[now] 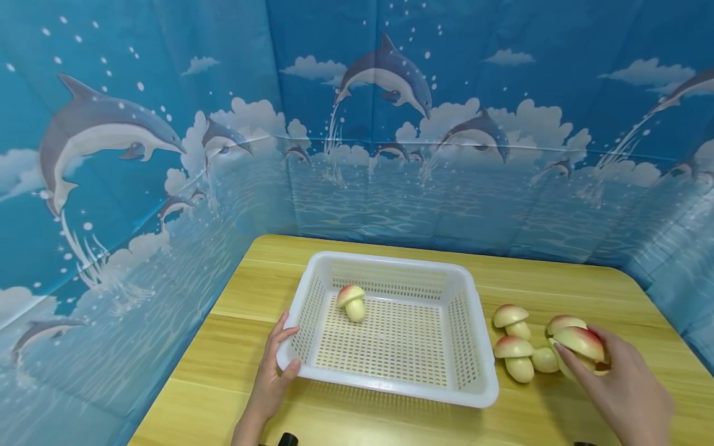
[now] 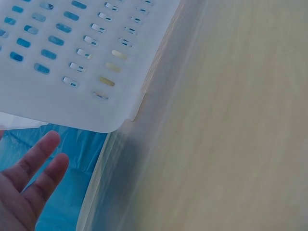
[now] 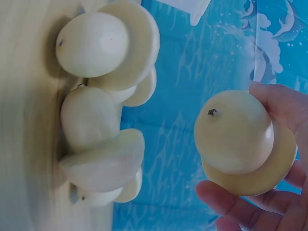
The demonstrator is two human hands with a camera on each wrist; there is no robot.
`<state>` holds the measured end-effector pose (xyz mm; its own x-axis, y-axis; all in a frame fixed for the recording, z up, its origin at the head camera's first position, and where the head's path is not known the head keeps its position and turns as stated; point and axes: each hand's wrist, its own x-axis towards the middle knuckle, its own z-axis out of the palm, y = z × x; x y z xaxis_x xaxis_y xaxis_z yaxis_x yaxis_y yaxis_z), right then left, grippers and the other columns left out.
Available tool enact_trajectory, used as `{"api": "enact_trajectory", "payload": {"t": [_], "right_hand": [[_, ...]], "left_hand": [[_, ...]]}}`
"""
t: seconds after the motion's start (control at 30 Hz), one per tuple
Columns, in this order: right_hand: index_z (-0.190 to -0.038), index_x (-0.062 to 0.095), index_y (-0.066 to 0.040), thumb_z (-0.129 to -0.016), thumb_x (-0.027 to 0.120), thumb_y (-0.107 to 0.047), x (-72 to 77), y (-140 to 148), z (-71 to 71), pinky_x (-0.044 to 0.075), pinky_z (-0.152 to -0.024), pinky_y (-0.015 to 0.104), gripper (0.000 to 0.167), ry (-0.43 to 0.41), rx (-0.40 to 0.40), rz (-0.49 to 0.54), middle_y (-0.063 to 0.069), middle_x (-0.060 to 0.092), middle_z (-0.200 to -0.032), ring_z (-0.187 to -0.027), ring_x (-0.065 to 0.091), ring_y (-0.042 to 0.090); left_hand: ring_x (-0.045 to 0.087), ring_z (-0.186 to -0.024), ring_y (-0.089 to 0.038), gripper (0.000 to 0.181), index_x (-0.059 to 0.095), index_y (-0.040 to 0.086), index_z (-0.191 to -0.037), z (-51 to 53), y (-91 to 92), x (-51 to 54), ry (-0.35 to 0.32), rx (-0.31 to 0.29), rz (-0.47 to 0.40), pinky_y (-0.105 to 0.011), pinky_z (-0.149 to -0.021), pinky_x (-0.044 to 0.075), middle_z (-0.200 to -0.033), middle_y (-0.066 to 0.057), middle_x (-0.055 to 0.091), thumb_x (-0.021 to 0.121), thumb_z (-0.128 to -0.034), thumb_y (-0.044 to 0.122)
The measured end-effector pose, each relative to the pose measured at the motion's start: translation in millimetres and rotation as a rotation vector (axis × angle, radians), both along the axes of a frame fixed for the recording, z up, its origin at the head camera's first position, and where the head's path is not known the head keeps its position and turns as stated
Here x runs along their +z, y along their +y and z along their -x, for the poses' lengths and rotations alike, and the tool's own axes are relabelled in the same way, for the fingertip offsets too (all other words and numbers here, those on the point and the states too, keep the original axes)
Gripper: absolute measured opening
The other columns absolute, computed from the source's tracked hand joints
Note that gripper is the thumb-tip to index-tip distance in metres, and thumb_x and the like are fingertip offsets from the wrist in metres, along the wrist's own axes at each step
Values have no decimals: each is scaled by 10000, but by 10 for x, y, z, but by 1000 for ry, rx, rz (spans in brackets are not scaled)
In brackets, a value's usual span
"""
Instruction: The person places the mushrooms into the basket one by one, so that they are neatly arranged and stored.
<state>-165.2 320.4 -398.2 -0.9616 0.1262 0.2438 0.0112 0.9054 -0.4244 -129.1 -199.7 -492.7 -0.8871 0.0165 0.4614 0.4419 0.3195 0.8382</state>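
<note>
My right hand point(image 1: 630, 378) grips a toy mushroom point(image 1: 580, 344) with a red-tinted cap and pale yellow stem. In the right wrist view this mushroom point(image 3: 236, 134) is lifted off the table, stem end toward the camera. Several similar mushrooms point(image 1: 514, 350) lie grouped on the table beside it. My left hand point(image 1: 273, 371) is at the left front corner of a white perforated plastic basket point(image 1: 385, 384), fingers fairly straight, thumb and forefinger at the rim. One mushroom point(image 1: 352, 303) lies inside the basket, toward its back left.
The yellow wood-grain table point(image 1: 223, 347) has rounded back corners. Blue curtains point(image 1: 357, 204) printed with dolphins hang behind and beside it. A small black object point(image 1: 287, 439) shows at the bottom edge of the head view.
</note>
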Motion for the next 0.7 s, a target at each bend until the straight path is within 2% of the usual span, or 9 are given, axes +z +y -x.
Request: {"api": "enact_trajectory", "payload": {"t": [0.17, 0.4, 0.7], "right_hand": [[-1175, 546, 33, -808, 670, -538, 42, -62, -3, 402, -460, 344, 690, 29, -19, -16, 166, 581, -873, -765, 560, 336], [-1218, 527, 30, -802, 698, -499, 102, -108, 26, 404, -452, 365, 694, 94, -3, -34, 204, 570, -929, -801, 558, 370], [-1305, 480, 35, -796, 699, -509, 212, -186, 114, 395, -438, 369, 777, 116, 20, -65, 250, 544, -991, -793, 542, 363]], "left_hand": [[251, -1342, -378, 504, 411, 110, -1371, 0, -3, 6, 13, 0, 11, -366, -923, 424, -1568, -67, 134, 513, -878, 98], [274, -1334, -369, 488, 406, 86, -1367, 8, -20, -8, 22, 14, 50, -371, -914, 432, -1563, -90, 146, 504, -889, 100], [267, -1341, -351, 499, 411, 99, -1366, -3, 0, 1, 5, 1, 5, -371, -924, 426, -1570, -45, 136, 514, -878, 103]]}}
